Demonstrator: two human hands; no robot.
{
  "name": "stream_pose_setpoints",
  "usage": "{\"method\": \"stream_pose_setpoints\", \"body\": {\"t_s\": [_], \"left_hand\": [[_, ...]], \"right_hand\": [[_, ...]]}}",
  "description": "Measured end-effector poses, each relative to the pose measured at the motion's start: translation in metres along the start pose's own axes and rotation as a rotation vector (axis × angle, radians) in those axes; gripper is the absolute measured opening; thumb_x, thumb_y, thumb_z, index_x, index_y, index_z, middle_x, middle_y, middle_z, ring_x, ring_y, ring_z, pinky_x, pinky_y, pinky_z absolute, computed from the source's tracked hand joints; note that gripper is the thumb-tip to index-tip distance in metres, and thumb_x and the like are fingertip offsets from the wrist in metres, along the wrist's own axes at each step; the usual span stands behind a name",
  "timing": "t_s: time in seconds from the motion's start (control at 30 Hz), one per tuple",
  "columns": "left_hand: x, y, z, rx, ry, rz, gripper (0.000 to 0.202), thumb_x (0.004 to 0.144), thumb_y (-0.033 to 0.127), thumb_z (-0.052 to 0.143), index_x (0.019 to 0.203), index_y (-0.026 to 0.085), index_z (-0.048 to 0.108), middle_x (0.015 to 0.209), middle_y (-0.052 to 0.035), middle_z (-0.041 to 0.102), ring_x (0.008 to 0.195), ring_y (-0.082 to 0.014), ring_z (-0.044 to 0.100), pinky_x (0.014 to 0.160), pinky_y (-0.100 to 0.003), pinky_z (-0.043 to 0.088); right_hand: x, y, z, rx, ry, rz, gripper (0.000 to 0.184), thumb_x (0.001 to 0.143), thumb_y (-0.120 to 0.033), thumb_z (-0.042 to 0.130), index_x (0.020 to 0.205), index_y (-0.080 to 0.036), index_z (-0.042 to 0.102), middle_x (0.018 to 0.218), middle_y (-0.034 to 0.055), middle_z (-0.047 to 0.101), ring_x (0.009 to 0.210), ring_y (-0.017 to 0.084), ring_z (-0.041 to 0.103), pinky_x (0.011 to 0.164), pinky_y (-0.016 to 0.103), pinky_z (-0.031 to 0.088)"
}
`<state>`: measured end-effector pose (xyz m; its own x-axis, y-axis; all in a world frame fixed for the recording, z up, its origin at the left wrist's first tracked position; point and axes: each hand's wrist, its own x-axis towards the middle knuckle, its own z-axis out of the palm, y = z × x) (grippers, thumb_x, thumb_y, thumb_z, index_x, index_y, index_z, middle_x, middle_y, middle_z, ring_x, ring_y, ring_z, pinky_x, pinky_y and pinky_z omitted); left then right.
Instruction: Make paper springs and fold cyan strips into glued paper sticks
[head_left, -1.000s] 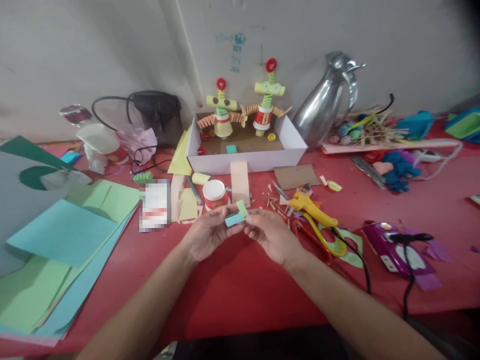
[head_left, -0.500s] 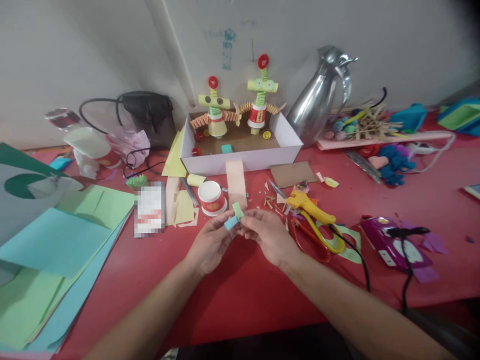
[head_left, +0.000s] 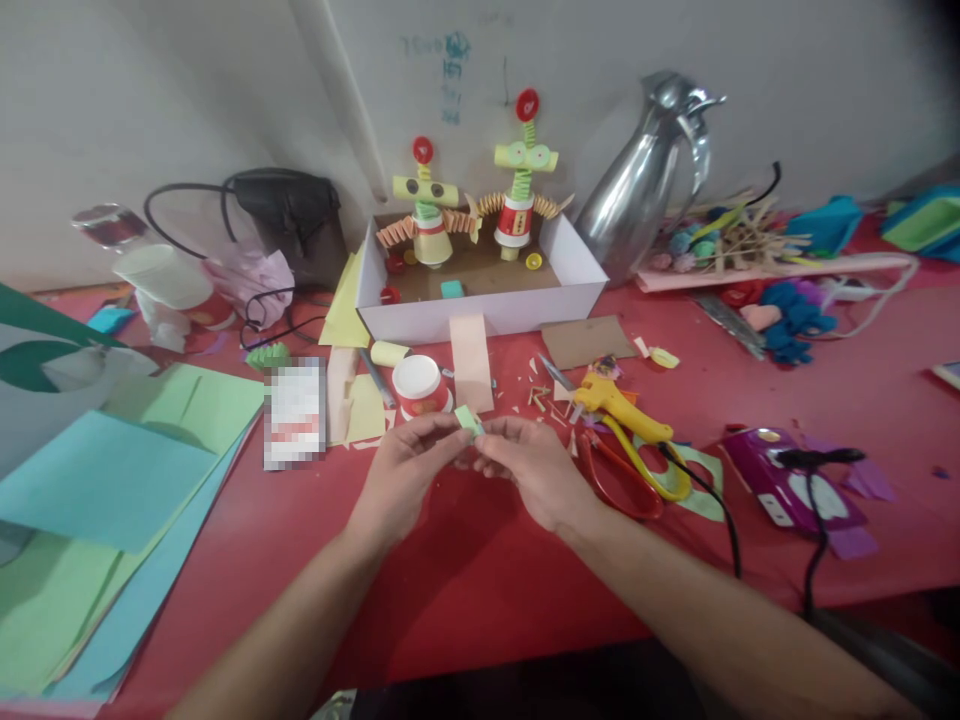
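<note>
Over the front of the red table, my left hand and my right hand meet fingertip to fingertip. Between them they pinch a small folded paper strip; its green face shows, and a bit of blue peeks out by the right fingertips. Just beyond my left hand stands a red and white paper cup, upside down. A peach paper strip lies past the fingertips. Scissors with red and yellow handles are right of my right hand, partly under a yellow glue gun.
A white box holds two paper-cup figures. Behind it to the right stands a metal jug. Coloured paper sheets cover the left side. A purple power socket with black cords sits at right; a cardboard piece lies mid-table.
The blue part of the strip has been folded over, so mostly green shows now. My left fingers have closed in around it. The view has shifted slightly.
</note>
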<state>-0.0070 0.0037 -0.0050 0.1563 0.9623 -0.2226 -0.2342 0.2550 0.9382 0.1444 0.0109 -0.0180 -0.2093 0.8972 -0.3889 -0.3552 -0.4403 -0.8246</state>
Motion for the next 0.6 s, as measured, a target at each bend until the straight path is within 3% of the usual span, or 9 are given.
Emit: {"method": "stream_pose_setpoints", "body": {"t_s": [0.4,0.6], "left_hand": [[-0.0003,0.0016,-0.0054,-0.04,-0.049,-0.025,0.008,0.078,0.024,0.075,0.078,0.016,0.074,0.071,-0.0023,0.07,0.066,-0.0126,0.064,0.068,-0.026,0.05],[0.0028,-0.0036,-0.0073,-0.18,-0.108,-0.092,0.021,0.086,0.033,0.068,0.088,0.013,0.076,0.078,-0.0067,0.073,0.069,-0.0133,0.066,0.072,-0.027,0.054]], "right_hand": [[0.0024,-0.0034,-0.0075,-0.024,-0.15,0.05,0.03,0.061,-0.04,0.086,0.076,-0.018,0.072,0.073,0.0011,0.072,0.066,0.012,0.067,0.066,0.026,0.055],[0.0034,-0.0035,-0.0064,-0.038,-0.069,0.025,0.026,0.061,-0.037,0.085,0.071,-0.018,0.07,0.064,0.0005,0.07,0.057,0.01,0.064,0.058,0.023,0.052]]}}
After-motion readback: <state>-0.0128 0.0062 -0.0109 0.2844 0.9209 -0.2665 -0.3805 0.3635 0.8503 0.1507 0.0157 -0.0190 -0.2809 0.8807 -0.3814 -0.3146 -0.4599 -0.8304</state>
